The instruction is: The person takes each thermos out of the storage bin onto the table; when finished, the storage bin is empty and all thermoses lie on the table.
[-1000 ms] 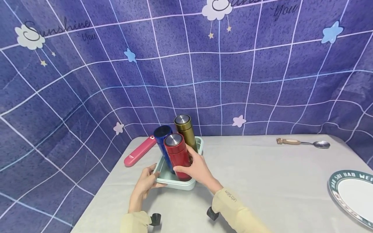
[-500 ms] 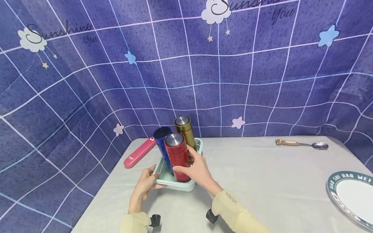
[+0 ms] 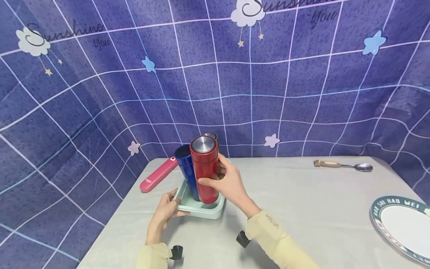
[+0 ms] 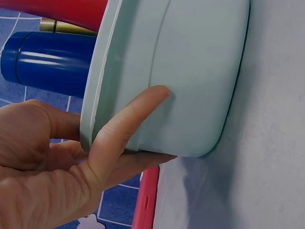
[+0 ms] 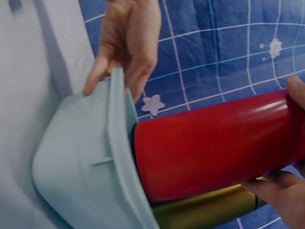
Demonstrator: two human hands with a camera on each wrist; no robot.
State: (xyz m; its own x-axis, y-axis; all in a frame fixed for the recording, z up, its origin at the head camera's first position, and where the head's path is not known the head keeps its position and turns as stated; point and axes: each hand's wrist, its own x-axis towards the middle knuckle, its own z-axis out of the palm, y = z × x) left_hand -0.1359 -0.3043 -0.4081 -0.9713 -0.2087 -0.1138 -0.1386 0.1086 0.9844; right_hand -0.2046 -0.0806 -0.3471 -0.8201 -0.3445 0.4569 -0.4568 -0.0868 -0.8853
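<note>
My right hand (image 3: 231, 184) grips a red thermos (image 3: 206, 172) around its body, thumb in front and fingers behind. The thermos stands roughly upright over a pale green plastic box (image 3: 201, 213), its lower end close to the rim in the right wrist view. At the box's left front corner, my left hand (image 3: 164, 212) holds the wall, with the thumb (image 4: 136, 117) pressed along the outside. A blue thermos (image 3: 187, 170) leans in the box on the left. Behind the red one, a gold thermos (image 5: 209, 210) is mostly hidden in the head view.
A pink elongated case (image 3: 158, 175) lies left of the box. Toward the back right is a spoon (image 3: 342, 165) with a wooden handle. A green-rimmed plate (image 3: 386, 231) sits at the right. A blue grid-patterned cloth (image 3: 268, 93) hangs behind the white table (image 3: 289, 209).
The red thermos has risen with my right hand and now covers most of the gold one in the head view. My left hand keeps its hold on the box.
</note>
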